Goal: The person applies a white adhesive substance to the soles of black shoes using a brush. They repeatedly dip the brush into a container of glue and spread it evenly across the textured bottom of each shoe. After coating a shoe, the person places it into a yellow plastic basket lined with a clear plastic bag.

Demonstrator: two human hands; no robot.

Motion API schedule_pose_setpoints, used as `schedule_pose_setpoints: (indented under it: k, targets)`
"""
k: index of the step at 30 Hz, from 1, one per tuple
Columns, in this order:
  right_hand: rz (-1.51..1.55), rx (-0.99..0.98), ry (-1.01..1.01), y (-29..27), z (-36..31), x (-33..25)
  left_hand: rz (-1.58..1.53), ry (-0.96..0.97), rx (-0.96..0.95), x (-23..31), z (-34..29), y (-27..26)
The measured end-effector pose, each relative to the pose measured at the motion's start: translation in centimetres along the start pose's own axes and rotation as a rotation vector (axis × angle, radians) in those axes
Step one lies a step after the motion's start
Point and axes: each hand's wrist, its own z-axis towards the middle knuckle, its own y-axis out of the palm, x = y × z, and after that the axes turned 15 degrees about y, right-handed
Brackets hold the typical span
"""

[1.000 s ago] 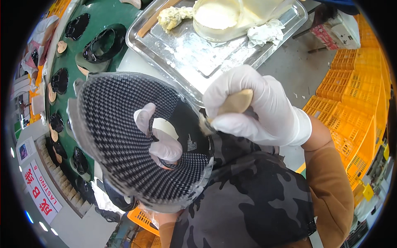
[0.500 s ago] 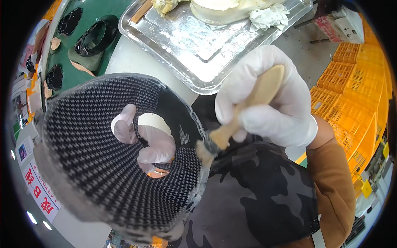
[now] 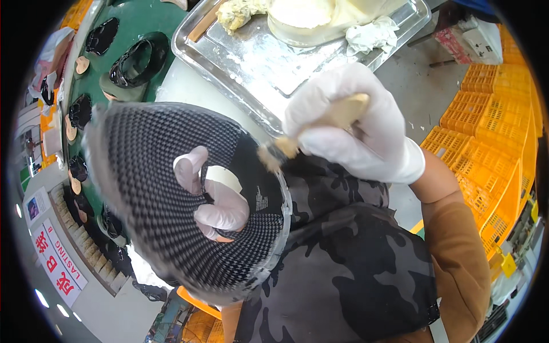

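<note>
My gloved left hand [image 3: 224, 200] reaches through the opening of a shoe upper [image 3: 166, 194], its fingers curled closed round the opening's edge. The upper's inside faces up, with a black-and-grey houndstooth lining, a plain black heel section and a pale, whitish rim. In my gloved right hand [image 3: 366, 128] is a wooden-handled brush [image 3: 281, 150], held closed between thumb and fingers. Its bristles are at the upper's right rim, beside the black section; whether they touch is blurred.
Ahead stands a metal tray [image 3: 251, 86] bearing a cream-coloured tub [image 3: 303, 23], crumpled white tissue [image 3: 372, 35] and a crusted yellowish lump [image 3: 237, 14]. Black shoe parts [image 3: 137, 63] lie on a green surface [image 3: 128, 17] at far left. Yellow crates [image 3: 480, 120] stack at right.
The upper and my left hand have shifted right and tilted. My right hand has moved the brush left and up, farther along the rim.
</note>
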Motion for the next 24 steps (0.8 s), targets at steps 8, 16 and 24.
schedule_pose_setpoints:
  k: [8,16,24]
  targets:
    - [0.082,0.376,-0.118,-1.7,1.0,0.4,-0.530,-1.032,0.586,2.1,2.8,1.2]
    - [0.170,0.644,-0.049,-2.7,2.6,2.5,-1.008,-1.426,0.860,1.4,3.8,-0.8]
    - [-0.065,0.801,0.039,-4.2,-0.3,2.3,-1.135,-1.424,0.853,2.3,3.7,-0.5]
